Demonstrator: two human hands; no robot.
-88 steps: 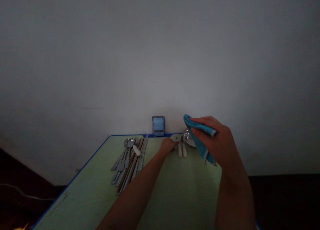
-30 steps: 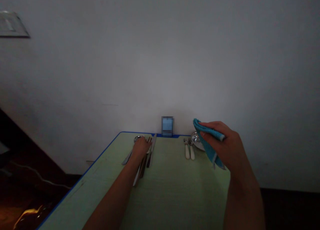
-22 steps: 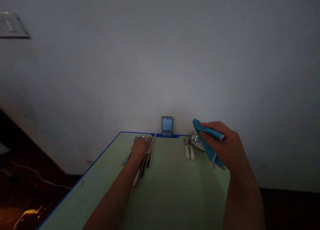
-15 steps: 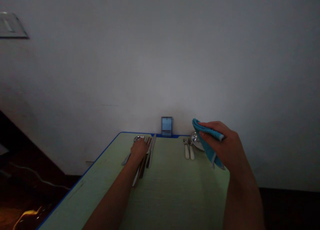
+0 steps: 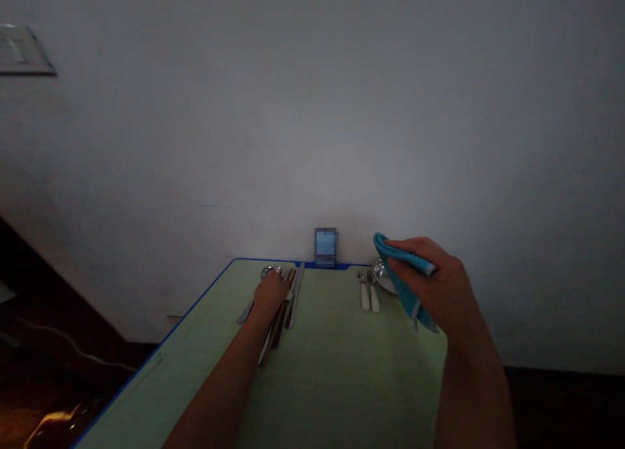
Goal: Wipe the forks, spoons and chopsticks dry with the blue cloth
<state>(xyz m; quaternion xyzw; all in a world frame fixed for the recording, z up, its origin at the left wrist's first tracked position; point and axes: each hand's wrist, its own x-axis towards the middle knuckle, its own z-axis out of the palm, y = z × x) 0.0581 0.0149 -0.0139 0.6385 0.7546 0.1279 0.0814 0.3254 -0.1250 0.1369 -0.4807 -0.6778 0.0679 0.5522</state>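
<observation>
Along the far end of a pale green worktop, the two hands stand well apart. The left grip is curled down over a bundle of cutlery, whose pieces lie roughly side by side with their ends pointing toward the far edge. A spoon bowl shows just past the knuckles, and a table knife lies just beside the hand on the right. The hand hides the contact, so I cannot tell whether it is clenched on a piece or only resting on top. The narrow, gathered lay of the bundle looks deliberate, as if kept together by hand. The right grip is firmly closed on a folded teal towel, pinching it so that one end hangs below the hand. Held up this way, the towel seems kept off the worktop, though its lower corner is close to the surface. It sits just beside a metal dish, partly hidden behind it, and near a pair of cream-handled forks lying parallel between the two hands. Beyond them, a small blurred blue object stands against the wall at the worktop's far edge, centred between the cutlery bundle and the forks.
</observation>
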